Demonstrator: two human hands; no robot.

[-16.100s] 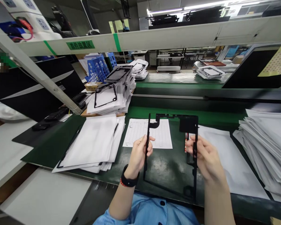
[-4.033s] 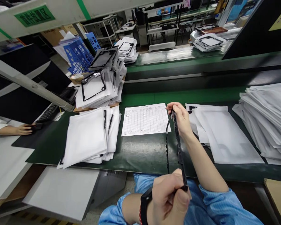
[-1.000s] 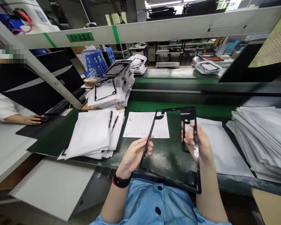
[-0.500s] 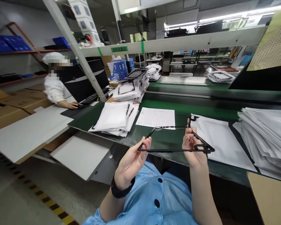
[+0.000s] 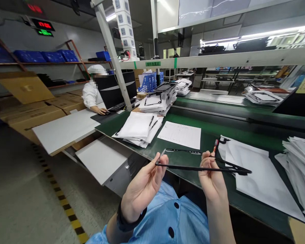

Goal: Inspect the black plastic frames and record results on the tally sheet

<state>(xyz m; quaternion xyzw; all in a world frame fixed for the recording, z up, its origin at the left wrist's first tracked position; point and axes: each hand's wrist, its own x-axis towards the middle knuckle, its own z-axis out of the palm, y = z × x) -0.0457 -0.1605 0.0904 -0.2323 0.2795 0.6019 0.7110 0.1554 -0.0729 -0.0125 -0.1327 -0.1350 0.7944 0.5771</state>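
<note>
Between my two hands is a thin black rectangular frame (image 5: 185, 167), tilted above the green bench, with an open middle. My left hand (image 5: 143, 184), a dark band at its wrist, pinches the frame's left end between thumb and fingers. My right hand (image 5: 212, 176) is closed on the near bar towards the right. A red and black pen-like stick (image 5: 215, 145) shows just beyond the right fingertips; whether it is held or lies on the bench I cannot tell. White sheets or sleeves (image 5: 256, 176) lie right of that hand, with a small black piece at their top corner.
A printed form (image 5: 180, 135) lies on the green bench (image 5: 139, 154) beyond the frame. Stacks of white sleeves (image 5: 137, 125) stand at left, with another pile (image 5: 298, 169) at far right. Across the left side, a person in white (image 5: 91, 95) sits by a monitor (image 5: 114, 89).
My view has turned left, so the bench things appear further right. The frame has tipped flatter, its near bar now slanting down to the right; both hands keep their hold.
</note>
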